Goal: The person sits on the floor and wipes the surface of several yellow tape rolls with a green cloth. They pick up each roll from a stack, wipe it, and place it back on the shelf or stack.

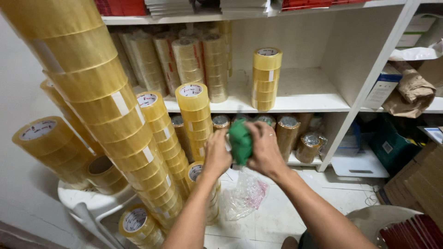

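Both my hands are raised in front of the white shelf unit [323, 99]. A green roll [240, 142] sits between them, gripped from the left by my left hand [216, 154] and from the right by my right hand [265, 148]. Directly behind my left hand rises a tall stack of yellowish tape rolls [195, 116]. A crumpled clear plastic bag [244, 196] lies on the tiled floor below my hands.
Tall leaning tape stacks [108, 106] fill the left, on and around a white plastic stool [87, 203]. The shelf holds a short tape stack [266, 78] and wrapped tape packs [184, 60]. Brown paper bag [410, 90] and cardboard [420, 182] are at right.
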